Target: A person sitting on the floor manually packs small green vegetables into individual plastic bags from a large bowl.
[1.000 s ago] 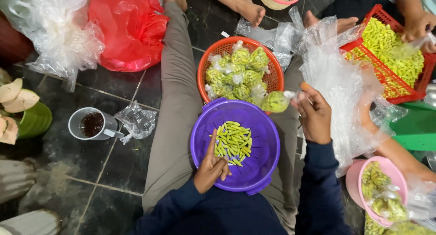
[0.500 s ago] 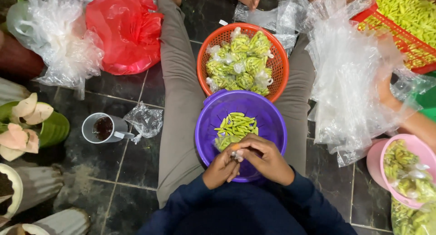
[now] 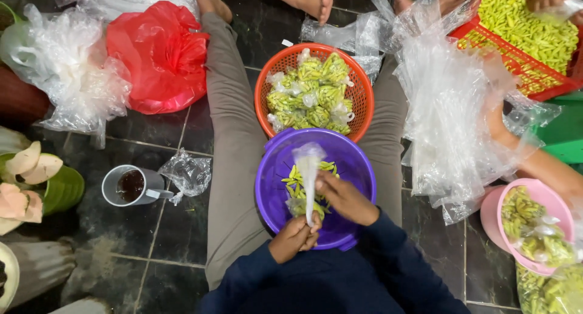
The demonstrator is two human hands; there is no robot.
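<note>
A purple plastic basket rests on my lap with a small pile of green chilies in it. My left hand pinches the lower end of a small clear plastic bag that stretches up over the chilies. My right hand lies beside the bag in the basket, fingers at its side. Just beyond, between my legs, an orange basket holds several tied bags of chilies.
A pile of clear bags lies at my right, with a red crate of chilies and another person's arm behind it. A pink basket is lower right. A mug, red bag and bare feet surround me.
My hands have drawn a clear bag out lengthwise over the purple basket; half a second ago they were bunched together at its near rim.
</note>
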